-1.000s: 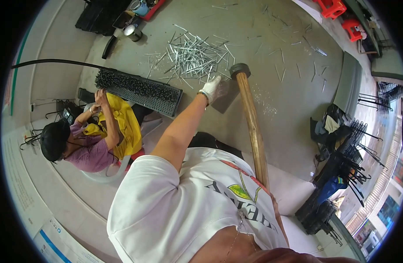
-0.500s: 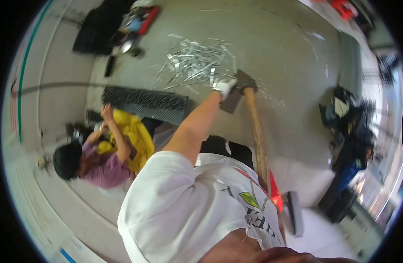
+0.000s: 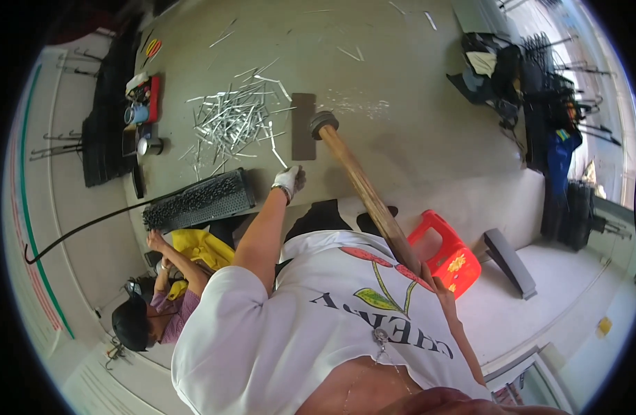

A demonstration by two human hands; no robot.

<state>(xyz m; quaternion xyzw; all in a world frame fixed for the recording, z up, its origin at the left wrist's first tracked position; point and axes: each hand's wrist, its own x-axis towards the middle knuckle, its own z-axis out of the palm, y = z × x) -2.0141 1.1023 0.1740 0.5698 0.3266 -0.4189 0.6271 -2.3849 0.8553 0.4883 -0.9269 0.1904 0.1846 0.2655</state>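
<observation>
My left hand [image 3: 289,181], in a white glove, is closed on one end of a bent metal strip [image 3: 274,142], which points away from me. My right hand [image 3: 434,280] grips the lower end of a long wooden-handled hammer [image 3: 363,181]. The dark hammer head rests at the right side of a flat brown plate [image 3: 304,128] on the grey-green surface. Beyond and left of my left hand lies a heap of thin silvery metal strips [image 3: 231,119].
At left, another person [image 3: 173,308] sits beside a black perforated tray [image 3: 214,197] full of small dark pieces. A red box [image 3: 153,97] and metal cup [image 3: 150,146] stand farther off. A red stool [image 3: 442,242] is at right. Black hooked rods line the right side.
My left hand has drawn back toward me from beside the plate, with a strip in it. The hammer head shows left of its earlier place; the whole view has shifted.
</observation>
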